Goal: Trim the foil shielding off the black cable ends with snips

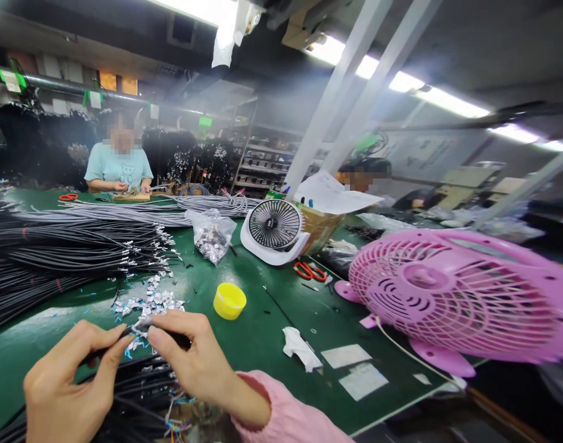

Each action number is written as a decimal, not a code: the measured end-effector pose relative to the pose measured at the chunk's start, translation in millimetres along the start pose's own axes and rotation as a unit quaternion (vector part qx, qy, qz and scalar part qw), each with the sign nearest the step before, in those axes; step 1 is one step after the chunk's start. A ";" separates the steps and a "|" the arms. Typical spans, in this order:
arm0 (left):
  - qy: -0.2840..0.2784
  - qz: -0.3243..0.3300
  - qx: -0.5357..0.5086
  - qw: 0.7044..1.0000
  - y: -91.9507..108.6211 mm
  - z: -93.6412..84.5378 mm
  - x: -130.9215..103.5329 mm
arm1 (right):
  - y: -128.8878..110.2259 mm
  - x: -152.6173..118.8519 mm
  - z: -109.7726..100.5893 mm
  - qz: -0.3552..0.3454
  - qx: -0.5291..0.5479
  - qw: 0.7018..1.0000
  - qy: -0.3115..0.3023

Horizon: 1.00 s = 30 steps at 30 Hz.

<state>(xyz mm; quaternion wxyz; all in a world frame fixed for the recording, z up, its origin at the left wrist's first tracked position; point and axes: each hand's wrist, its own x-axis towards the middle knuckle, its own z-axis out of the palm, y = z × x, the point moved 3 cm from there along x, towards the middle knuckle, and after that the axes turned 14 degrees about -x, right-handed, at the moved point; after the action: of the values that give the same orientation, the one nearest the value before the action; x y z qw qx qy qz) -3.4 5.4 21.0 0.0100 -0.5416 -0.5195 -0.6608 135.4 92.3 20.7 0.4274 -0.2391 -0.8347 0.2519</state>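
My left hand (71, 381) is closed, pinching a black cable (125, 333) between thumb and forefinger. Thumb and fingertips of my right hand (198, 354) press together on the silvery stripped end (144, 322) of that cable. A dark, slim object (182, 338) shows under the right fingers; its kind cannot be made out. Just beyond both hands lies a heap of foil scraps (154, 298) with small blue bits. Below them, a bundle of black cables (138, 391) with bared coloured wires is partly covered by my hands.
Long black cables (78, 246) fill the left side, grey cables (170, 206) behind. A yellow tub (229, 301), bag of small parts (211, 237), small white fan (274, 224), orange-handled scissors (310, 271) and large pink fan (447, 295) stand on the green table. Across sits a co-worker (119, 163).
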 end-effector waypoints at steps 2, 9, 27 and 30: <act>-0.002 0.015 0.001 1.000 2.5 0.7 -1.8 | 2.9 -0.1 2.5 0.020 0.014 1.000 -0.006; 0.008 -0.031 -0.010 0.999 1.1 2.7 -0.6 | 5.3 0.0 6.9 0.066 0.102 0.992 -0.034; -0.116 0.014 0.010 0.993 -1.4 9.4 -1.8 | 6.4 7.4 0.5 0.219 0.163 0.958 -0.091; -0.132 0.123 0.064 0.981 0.8 9.6 -2.2 | 9.6 4.3 1.5 0.271 0.156 0.944 -0.101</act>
<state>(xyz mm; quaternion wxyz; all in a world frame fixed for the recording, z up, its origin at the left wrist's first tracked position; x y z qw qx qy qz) 4.8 10.5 18.8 0.0574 -0.6822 -0.4868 -0.5426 133.6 101.9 16.5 0.2883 -0.3595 -0.7275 0.5083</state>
